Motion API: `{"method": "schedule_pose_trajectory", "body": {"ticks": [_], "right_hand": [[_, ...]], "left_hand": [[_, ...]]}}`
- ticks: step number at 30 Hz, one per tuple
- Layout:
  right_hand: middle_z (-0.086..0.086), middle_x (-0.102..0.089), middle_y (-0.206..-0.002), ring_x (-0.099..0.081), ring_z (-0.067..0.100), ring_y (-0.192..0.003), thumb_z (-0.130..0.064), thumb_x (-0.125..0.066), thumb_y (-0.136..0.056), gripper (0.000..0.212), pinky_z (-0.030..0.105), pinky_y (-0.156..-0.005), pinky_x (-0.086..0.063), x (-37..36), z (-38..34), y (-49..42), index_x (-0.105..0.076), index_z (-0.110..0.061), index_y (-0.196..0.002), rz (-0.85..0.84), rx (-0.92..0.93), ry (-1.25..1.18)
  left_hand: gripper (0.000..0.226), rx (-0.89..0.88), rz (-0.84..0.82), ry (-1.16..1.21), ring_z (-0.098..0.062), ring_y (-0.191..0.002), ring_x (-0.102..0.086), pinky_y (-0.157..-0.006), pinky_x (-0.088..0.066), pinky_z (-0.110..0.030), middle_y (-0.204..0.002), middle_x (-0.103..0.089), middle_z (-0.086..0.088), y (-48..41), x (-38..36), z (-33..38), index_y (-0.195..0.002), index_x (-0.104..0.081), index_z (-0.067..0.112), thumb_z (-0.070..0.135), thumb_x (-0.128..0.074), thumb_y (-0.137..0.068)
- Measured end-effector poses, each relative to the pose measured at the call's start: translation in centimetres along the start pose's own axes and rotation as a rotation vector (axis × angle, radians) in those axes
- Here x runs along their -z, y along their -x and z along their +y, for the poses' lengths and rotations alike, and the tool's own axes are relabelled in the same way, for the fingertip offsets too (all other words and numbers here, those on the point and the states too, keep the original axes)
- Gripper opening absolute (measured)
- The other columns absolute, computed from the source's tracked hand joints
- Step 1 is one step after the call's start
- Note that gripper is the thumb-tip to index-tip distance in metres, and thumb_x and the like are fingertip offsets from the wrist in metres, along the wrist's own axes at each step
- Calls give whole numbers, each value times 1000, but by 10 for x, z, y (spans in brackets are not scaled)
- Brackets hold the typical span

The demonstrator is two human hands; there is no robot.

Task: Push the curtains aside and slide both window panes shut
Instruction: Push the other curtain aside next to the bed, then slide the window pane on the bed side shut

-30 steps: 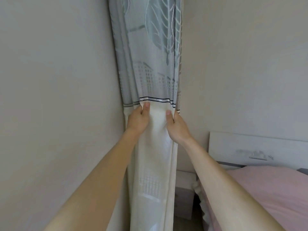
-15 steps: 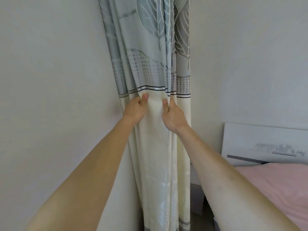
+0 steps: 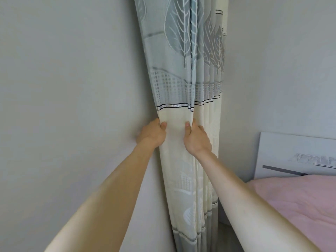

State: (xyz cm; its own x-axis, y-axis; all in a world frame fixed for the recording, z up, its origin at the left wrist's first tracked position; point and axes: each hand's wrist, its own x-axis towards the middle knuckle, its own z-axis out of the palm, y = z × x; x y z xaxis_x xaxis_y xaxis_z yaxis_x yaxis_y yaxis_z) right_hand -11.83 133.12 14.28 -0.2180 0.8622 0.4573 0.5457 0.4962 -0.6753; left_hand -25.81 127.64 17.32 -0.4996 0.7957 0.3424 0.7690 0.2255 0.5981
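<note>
A bunched curtain (image 3: 183, 79) hangs in the corner, grey-blue with leaf prints above a black-and-silver stripe, cream below. My left hand (image 3: 151, 134) grips the curtain's left edge against the wall, just under the stripe. My right hand (image 3: 197, 139) pinches a fold of the cream part a hand's width to the right. Both thumbs lie on the front of the fabric. No window pane shows; the curtain hides whatever is behind it.
A plain wall (image 3: 63, 106) fills the left side, another wall (image 3: 281, 70) the right. A white headboard (image 3: 294, 155) and a bed with a pink cover (image 3: 300, 200) stand at lower right, close to the curtain.
Both hands kept their hold on the curtain and slid slightly down from the stripe. The view has shifted, so more of the curtain's lower part and hem shows.
</note>
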Motion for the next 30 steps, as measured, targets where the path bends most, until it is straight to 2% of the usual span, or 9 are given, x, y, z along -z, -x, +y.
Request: {"method": "schedule_pose_trajectory", "body": {"ticks": [7,9,13,16,17,20,23,26,30], "right_hand": [[15,-40,-137,-40,36,-123,-58,-16,-97,64,48,-86,-37,12,-47,135,-43,-16,-138,-91,-166,306],[16,-44,-136,-44,36,-122,-58,-19,-97,66,44,-78,-36,14,-58,168,-41,-12,-138,-116,-189,374],[11,-68,-109,-63,32,-103,-52,-28,-94,56,34,-68,-36,17,-83,234,-49,-8,-121,-207,-195,361],[3,-72,-68,-70,24,-66,-48,-35,-90,42,29,-69,-53,13,-105,278,-59,-14,-96,-425,-56,292],[1,-71,-65,-70,23,-61,-48,-37,-89,35,27,-67,-54,10,-113,294,-57,-19,-87,-500,3,290],[-3,-69,-82,-67,26,-84,-50,-42,-87,28,31,-68,-49,-5,-131,342,-51,-26,-75,-623,206,296],[-12,-63,-79,-62,16,-82,-51,-44,-87,25,35,-69,-49,-22,-153,392,-53,-32,-74,-770,369,210],[-16,-62,-87,-59,4,-83,-50,-48,-86,20,35,-77,-54,-41,-186,439,-62,-35,-86,-883,536,92],[-20,-61,-99,-59,4,-93,-52,-49,-88,22,35,-85,-52,-60,-238,489,-62,-40,-99,-974,803,-5]], "left_hand": [[47,122,29,-241,-33,-123,-53,-93,-44,-39,-132,-58,-10,133,83,-31,-134,-49,16,46,-39,-99],[47,115,32,-301,-31,-121,-54,-90,-45,-37,-131,-59,-9,168,106,-38,-135,-50,17,45,-39,-99],[37,115,-13,-324,-29,-111,-60,-89,-50,-35,-122,-65,-3,239,150,-58,-123,-61,26,43,-42,-95],[30,119,-39,-327,-28,-104,-62,-82,-50,-32,-115,-67,0,280,174,-72,-115,-63,31,41,-45,-92],[30,127,-43,-331,-27,-102,-62,-79,-49,-32,-114,-67,2,294,182,-77,-113,-63,33,41,-45,-91],[30,127,-58,-340,-25,-100,-63,-81,-52,-34,-113,-67,4,340,206,-97,-110,-65,36,42,-45,-89],[29,148,-68,-377,-21,-95,-65,-77,-57,-36,-108,-71,5,401,240,-131,-108,-68,34,39,-45,-91],[27,272,-77,-397,-18,-96,-66,-81,-57,-39,-107,-73,9,468,279,-167,-107,-69,36,41,-48,-91],[24,475,-45,-408,-13,-98,-66,-85,-55,-35,-102,-73,15,557,318,-197,-104,-69,38,46,-53,-89]]}}
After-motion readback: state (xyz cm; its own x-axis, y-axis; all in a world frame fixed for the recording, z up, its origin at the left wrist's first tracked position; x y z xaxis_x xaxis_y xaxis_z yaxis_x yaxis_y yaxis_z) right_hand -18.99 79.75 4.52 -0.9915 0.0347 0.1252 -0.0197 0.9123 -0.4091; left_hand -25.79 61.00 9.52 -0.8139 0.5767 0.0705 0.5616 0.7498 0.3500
